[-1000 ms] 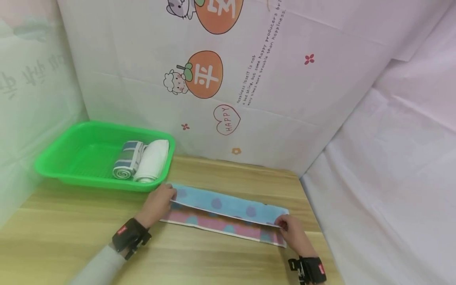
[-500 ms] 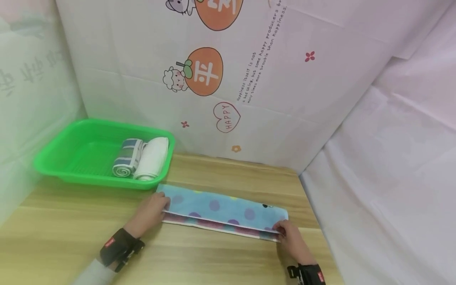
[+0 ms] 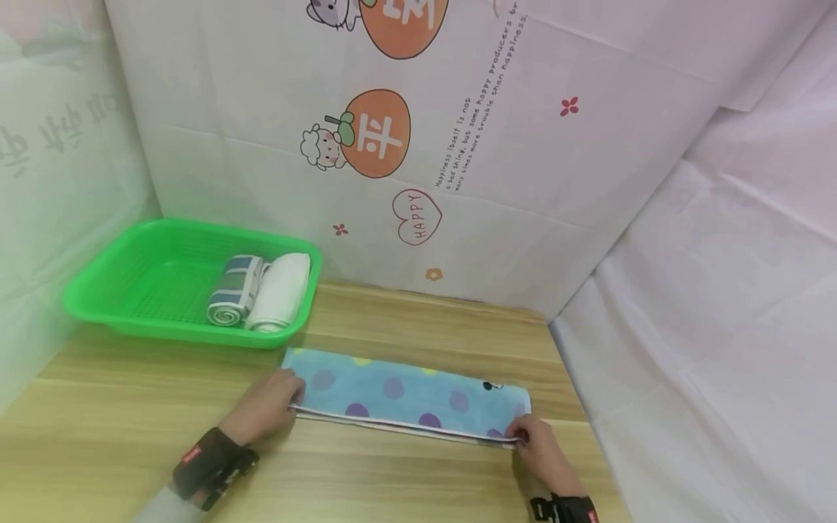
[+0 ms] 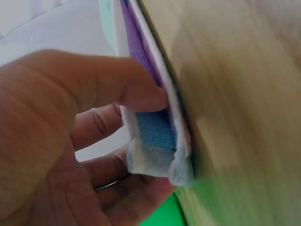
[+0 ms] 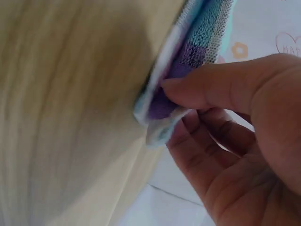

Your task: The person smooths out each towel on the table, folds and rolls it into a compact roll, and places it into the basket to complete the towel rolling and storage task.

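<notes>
A light blue towel (image 3: pixel 405 396) with purple and yellow dots lies folded into a long strip on the table. At its left end my left hand (image 3: pixel 264 403) pinches the upper layer's near edge between thumb and fingers. My right hand (image 3: pixel 543 449) pinches the same edge at the right end. In the left wrist view the thumb (image 4: pixel 146 94) sits inside the fold, between the two layers. The right wrist view shows the right thumb (image 5: pixel 188 89) in the fold too, fingers behind the cloth. Only a thin strip of the lower layer shows beneath.
A green plastic basket (image 3: pixel 189 334) stands at the back left. In it lie a rolled striped towel (image 3: pixel 234 290) and a rolled white towel (image 3: pixel 281 294). Printed white cloth (image 3: pixel 510 240) hangs behind the wooden table (image 3: pixel 392 487), with more white cloth on both sides.
Both hands have brought the towel's upper layer toward the near side and down, so the pink lower layer is now nearly covered. The left hand has also shifted left.
</notes>
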`<control>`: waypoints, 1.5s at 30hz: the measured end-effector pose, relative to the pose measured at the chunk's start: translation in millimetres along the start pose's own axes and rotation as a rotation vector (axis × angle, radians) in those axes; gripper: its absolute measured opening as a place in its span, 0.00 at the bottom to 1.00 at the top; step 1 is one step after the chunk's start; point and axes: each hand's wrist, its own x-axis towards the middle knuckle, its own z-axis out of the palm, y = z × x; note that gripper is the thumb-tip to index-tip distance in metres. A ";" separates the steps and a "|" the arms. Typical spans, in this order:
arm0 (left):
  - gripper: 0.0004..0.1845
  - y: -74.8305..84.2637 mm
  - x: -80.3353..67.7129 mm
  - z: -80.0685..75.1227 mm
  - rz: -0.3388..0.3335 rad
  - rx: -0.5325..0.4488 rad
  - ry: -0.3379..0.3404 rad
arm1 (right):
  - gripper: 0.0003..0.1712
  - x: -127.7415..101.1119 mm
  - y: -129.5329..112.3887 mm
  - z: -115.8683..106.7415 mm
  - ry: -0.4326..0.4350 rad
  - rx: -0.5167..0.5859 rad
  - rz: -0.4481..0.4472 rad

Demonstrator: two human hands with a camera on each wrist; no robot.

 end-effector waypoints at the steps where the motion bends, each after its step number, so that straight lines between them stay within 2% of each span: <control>1: 0.16 0.0 -0.2 -0.7 0.011 0.003 0.000 | 0.21 -1.1 -0.1 -0.7 0.013 0.004 0.005; 4: 0.15 8.3 3.4 -5.3 0.074 0.024 0.006 | 0.20 -2.1 -1.8 -1.0 0.033 -0.018 -0.004; 6: 0.15 17.4 8.6 -4.7 0.151 0.025 0.033 | 0.19 0.0 -4.4 2.4 0.024 -0.034 -0.032; 9: 0.13 32.2 19.0 3.8 0.250 0.010 0.051 | 0.20 5.7 -11.1 11.5 0.007 -0.026 -0.078; 11: 0.11 38.0 24.7 13.5 0.294 0.008 0.046 | 0.19 9.6 -17.5 17.5 -0.008 0.000 -0.111; 17: 0.06 45.6 31.9 31.7 0.313 0.057 0.016 | 0.16 13.9 -31.1 26.9 -0.045 0.007 -0.181; 22: 0.11 49.4 28.8 31.2 0.346 0.078 0.058 | 0.19 8.6 -36.1 21.8 0.026 0.074 -0.183; 25: 0.13 52.2 24.1 29.1 0.358 0.086 0.053 | 0.18 6.5 -34.4 21.2 0.009 0.066 -0.192; 30: 0.09 57.2 18.3 25.4 0.319 0.027 -0.022 | 0.09 2.8 -31.1 22.2 -0.113 0.045 -0.168; 33: 0.04 59.0 20.2 23.3 0.263 -0.017 -0.023 | 0.05 1.9 -33.3 19.2 -0.085 0.075 -0.144; 36: 0.13 56.1 24.5 21.7 0.158 -0.003 -0.006 | 0.11 4.6 -34.9 16.6 -0.010 0.020 -0.090; 40: 0.26 44.7 27.1 21.0 0.004 0.029 -0.062 | 0.27 8.4 -32.1 18.7 -0.051 -0.071 0.053; 43: 0.29 37.4 29.5 21.0 -0.050 0.003 -0.114 | 0.31 12.5 -29.1 19.2 -0.083 -0.056 0.118; 45: 0.29 34.7 32.3 21.7 -0.058 -0.017 -0.136 | 0.30 16.4 -26.0 18.9 -0.059 -0.045 0.127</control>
